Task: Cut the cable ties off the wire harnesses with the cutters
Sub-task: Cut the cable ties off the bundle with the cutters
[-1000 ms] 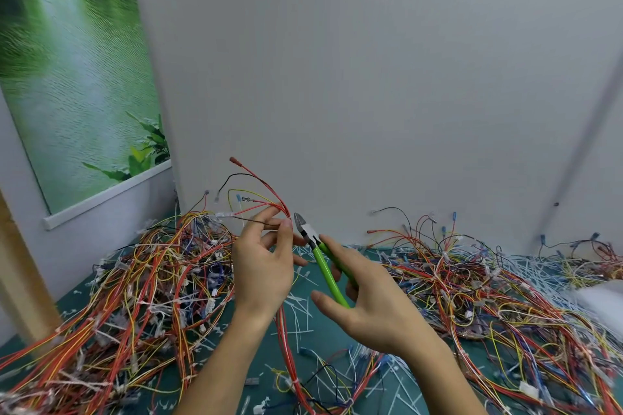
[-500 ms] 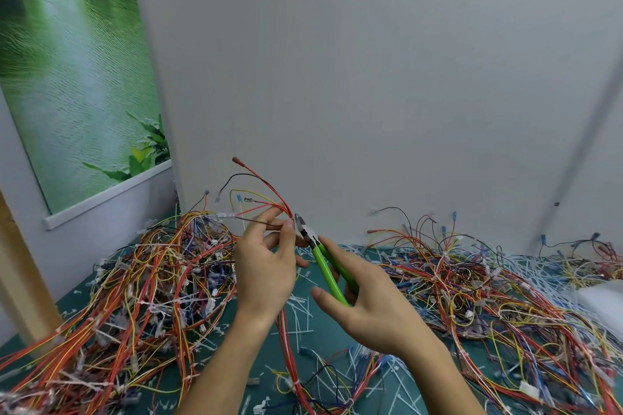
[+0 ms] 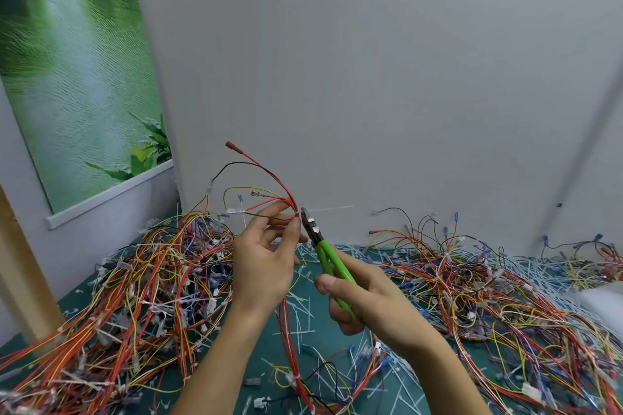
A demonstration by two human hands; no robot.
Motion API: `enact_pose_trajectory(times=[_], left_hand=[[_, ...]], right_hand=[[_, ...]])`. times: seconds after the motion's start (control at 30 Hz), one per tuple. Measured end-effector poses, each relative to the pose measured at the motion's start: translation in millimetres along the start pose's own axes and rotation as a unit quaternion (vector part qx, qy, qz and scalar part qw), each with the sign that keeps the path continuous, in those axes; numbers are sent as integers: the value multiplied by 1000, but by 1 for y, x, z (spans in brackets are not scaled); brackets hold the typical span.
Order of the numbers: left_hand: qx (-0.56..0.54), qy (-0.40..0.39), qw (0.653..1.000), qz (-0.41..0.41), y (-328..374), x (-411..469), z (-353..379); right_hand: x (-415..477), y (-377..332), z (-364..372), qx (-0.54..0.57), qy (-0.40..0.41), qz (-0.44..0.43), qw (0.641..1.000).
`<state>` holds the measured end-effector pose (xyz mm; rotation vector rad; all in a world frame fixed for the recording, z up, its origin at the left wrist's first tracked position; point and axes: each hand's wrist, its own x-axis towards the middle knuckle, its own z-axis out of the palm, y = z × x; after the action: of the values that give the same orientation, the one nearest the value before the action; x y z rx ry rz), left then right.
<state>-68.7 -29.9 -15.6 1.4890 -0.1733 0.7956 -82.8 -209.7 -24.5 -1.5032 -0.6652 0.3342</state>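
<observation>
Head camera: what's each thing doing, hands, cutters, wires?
Left hand, pinches the held harness.
Right hand, grips the cutters.
Cutters, tip at the harness by left fingertips.
Held harness, lifted, ends fanning upward.
Cable tie, tail sticking out beside cutter tip.
Harness piles, tangled on the table.

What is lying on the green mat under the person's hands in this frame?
Scattered cut white cable-tie offcuts and the trailing red wires of the held harness lie on the green mat. Whatever sits beneath the left hand, right hand with the green-handled cutters and forearms is covered.
</observation>
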Motion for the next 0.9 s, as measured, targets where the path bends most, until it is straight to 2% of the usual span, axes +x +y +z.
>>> enact_pose_trajectory(times=[0.27,0.43,0.53,0.6,0.73,0.83,0.9], left_hand=[[40,1,998,42,-2,-7,6],[32,3,999,26,-1,-6,5],[-11,-12,1000,-6,1,-4,4],[-82,-33,995,-46,3,-2,3],[-222,-90,963,-122,3,4,-3],[-224,-111,960,-124,2,8,-7],[-198,-98,968,-115,2,8,-8]], right_hand=[[-1,1,2,-122,42,-25,991],[1,3,6,-135,52,-35,989],[1,2,5,-85,41,-30,995],[2,0,6,-24,30,-23,999],[0,-4,6,109,-21,-22,994],[-2,-5,5,157,-46,-18,986],[-2,-6,6,143,-41,-16,989]])
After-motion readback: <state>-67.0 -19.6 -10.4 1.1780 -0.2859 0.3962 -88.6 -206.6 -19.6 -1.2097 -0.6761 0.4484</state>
